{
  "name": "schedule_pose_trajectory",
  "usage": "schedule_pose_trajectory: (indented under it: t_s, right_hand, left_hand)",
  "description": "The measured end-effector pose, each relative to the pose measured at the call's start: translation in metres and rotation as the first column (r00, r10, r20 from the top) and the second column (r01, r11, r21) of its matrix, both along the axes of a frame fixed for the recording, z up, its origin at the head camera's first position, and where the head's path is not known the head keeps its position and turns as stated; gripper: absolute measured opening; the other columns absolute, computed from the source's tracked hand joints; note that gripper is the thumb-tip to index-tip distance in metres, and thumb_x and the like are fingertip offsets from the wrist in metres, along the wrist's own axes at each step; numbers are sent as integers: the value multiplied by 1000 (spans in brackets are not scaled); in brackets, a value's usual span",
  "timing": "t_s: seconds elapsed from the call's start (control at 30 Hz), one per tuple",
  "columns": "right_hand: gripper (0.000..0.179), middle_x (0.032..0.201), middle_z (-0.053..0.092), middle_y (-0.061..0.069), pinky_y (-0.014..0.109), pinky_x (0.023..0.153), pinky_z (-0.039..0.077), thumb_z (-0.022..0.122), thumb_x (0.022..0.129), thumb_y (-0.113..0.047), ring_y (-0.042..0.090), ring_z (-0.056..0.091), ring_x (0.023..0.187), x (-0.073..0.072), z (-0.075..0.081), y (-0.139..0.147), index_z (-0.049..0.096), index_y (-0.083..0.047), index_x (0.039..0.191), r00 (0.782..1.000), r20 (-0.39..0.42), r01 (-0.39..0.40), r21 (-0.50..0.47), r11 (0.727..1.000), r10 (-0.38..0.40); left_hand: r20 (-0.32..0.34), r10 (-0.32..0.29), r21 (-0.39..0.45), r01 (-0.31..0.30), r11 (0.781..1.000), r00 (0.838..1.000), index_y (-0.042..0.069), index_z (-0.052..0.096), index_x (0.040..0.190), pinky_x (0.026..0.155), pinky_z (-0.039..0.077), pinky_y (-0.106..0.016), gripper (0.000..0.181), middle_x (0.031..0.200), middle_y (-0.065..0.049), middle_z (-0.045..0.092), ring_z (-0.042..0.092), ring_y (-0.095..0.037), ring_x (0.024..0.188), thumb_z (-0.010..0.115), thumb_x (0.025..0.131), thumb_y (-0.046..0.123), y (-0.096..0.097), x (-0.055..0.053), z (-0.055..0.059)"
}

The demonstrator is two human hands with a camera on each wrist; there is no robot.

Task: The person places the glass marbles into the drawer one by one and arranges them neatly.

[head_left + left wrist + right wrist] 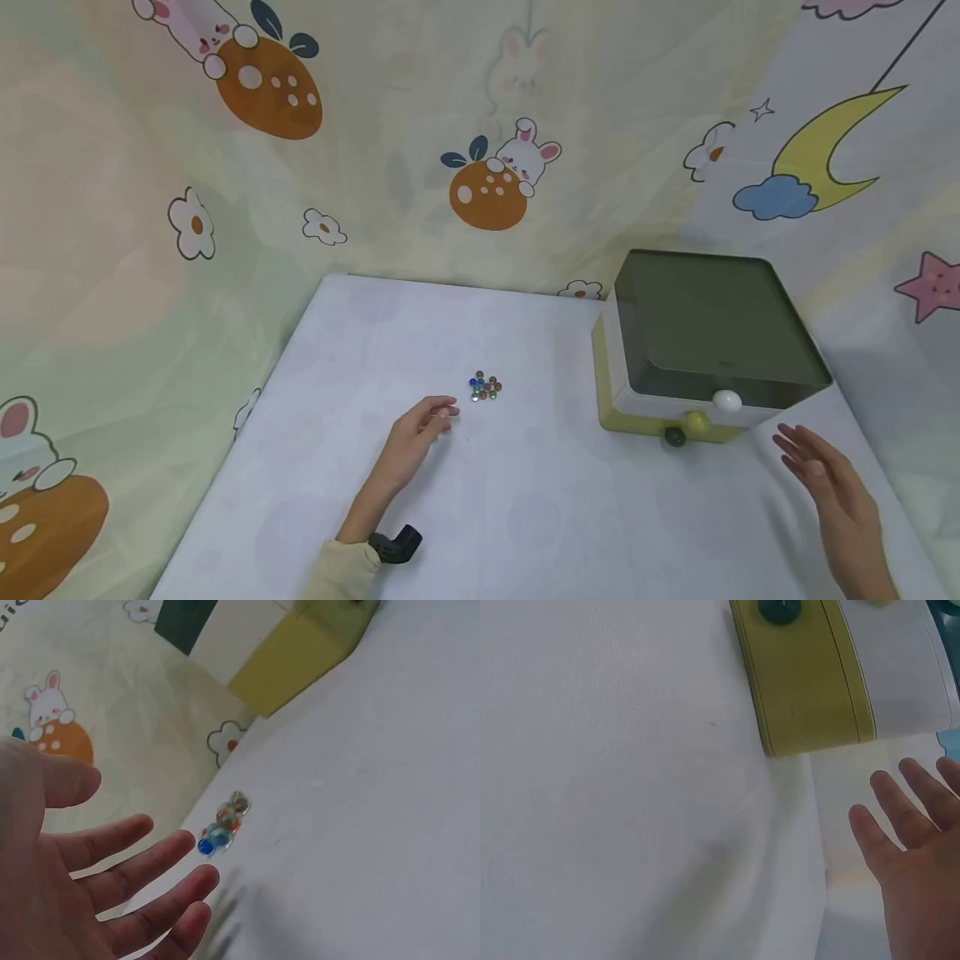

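Observation:
Several small glass marbles lie in a cluster on the white table, blue, green and reddish ones among them; the left wrist view shows the marbles just beyond the fingertips. My left hand hovers beside them to the left, fingers loosely bent, holding nothing. At the right stands a box with stacked drawers, dark green on top, white in the middle, olive below, with round knobs on its front. My right hand is held in the air near the box's front right corner, fingers extended and nothing in them.
The white table narrows toward the back, where a patterned cloth with rabbits and flowers hangs. More cloth borders the left and right table edges. A black band sits on the left wrist.

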State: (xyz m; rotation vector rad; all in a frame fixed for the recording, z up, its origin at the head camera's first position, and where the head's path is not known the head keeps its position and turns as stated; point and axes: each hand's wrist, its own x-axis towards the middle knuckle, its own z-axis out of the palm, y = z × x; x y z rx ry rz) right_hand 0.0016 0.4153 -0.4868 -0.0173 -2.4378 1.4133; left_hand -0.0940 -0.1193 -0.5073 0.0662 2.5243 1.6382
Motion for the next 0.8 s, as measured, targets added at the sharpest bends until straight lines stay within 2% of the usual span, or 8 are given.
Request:
schedule_pose_trajectory:
  t_s: [0.13, 0.23, 0.37, 0.4, 0.53, 0.67, 0.8]
  right_hand:
    - [52, 156, 52, -6, 4, 100, 45, 39, 109, 5, -7, 56, 133, -5, -6, -2, 34, -2, 160, 998, -18, -55, -160, 986, 53]
    - [51, 157, 51, 0, 7, 101, 47, 37, 108, 8, -1, 57, 135, -9, -9, -4, 31, 5, 159, 991, -75, -126, -296, 947, 108]
    - [52, 158, 49, 2, 11, 103, 49, 34, 107, 10, 3, 56, 137, -14, -13, -5, 28, 9, 159, 980, -120, -195, -413, 889, 159]
    - [52, 158, 49, 1, 11, 103, 49, 34, 107, 10, 4, 56, 138, -16, -14, -5, 28, 8, 159, 980, -116, -198, -425, 883, 164]
    - [57, 162, 42, -2, 6, 102, 45, 39, 108, 5, -2, 50, 138, -21, -17, -5, 28, -6, 163, 991, -8, -124, -390, 912, 131]
    - [61, 171, 28, -4, 1, 98, 42, 43, 111, -6, -8, 42, 142, -27, -20, -5, 21, -18, 167, 988, 131, -44, -281, 959, 83]
    - [65, 176, 17, -5, -1, 95, 41, 44, 112, -12, -7, 35, 149, -33, -23, -3, 15, -24, 168, 981, 182, -30, -219, 975, 71]
  left_hand:
    - [37, -105, 102, 100, 990, 994, 12, 64, 136, 86, 55, -33, 37, 125, -8, 75, 71, -25, 106, 52, 110, 35, 17, -2, -3]
    - [59, -182, 171, 169, 971, 982, 8, 63, 137, 85, 56, -32, 37, 126, -14, 74, 71, -30, 105, 52, 110, 32, 29, -3, -5]
    - [89, -256, 245, 228, 942, 963, 5, 60, 139, 86, 57, -34, 39, 129, -18, 72, 70, -34, 106, 52, 110, 29, 48, -4, -6]
    - [98, -270, 258, 238, 937, 958, 5, 60, 139, 87, 57, -35, 39, 129, -18, 72, 70, -35, 107, 52, 110, 29, 53, -4, -6]
    - [125, -326, 301, 278, 912, 937, 5, 60, 142, 89, 56, -37, 41, 131, -17, 72, 71, -34, 109, 52, 110, 30, 75, -3, -3]
    - [145, -377, 319, 318, 893, 915, 7, 60, 142, 89, 56, -34, 43, 131, -15, 73, 72, -28, 107, 50, 110, 33, 97, 1, -1]
    - [189, -411, 376, 321, 869, 892, 8, 61, 141, 90, 57, -31, 43, 130, -11, 73, 73, -23, 106, 51, 110, 34, 119, 2, -2]
